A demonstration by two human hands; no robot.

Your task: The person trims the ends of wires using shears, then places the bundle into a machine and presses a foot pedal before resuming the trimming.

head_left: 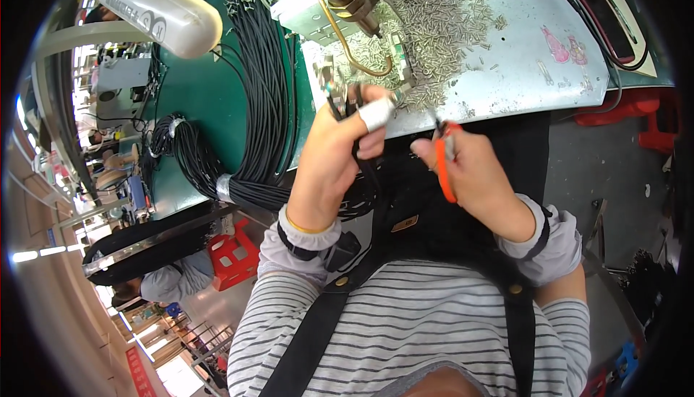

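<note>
My left hand (329, 147), white tape round its thumb, is closed on black cables (367, 169) at the near edge of the white work surface. Small metallic ends (334, 86) stick up past its fingers, blurred. In my right hand (477, 173) is a small hand tool with orange handles, seemingly pliers (444, 162), its dark tip pointing away from me. The jaws are too small to read. Just beyond both hands lies a heap of small silvery metal pins (441, 43). A machine head with a pointed tip (361, 14) hangs above the pins.
A long bundle of black cables (264, 93) lies on the green mat (195, 93) to the left. A white cylinder (159, 10) hangs at upper left. Red plastic stools (235, 252) stand at left and right. Another person (177, 281) is at lower left.
</note>
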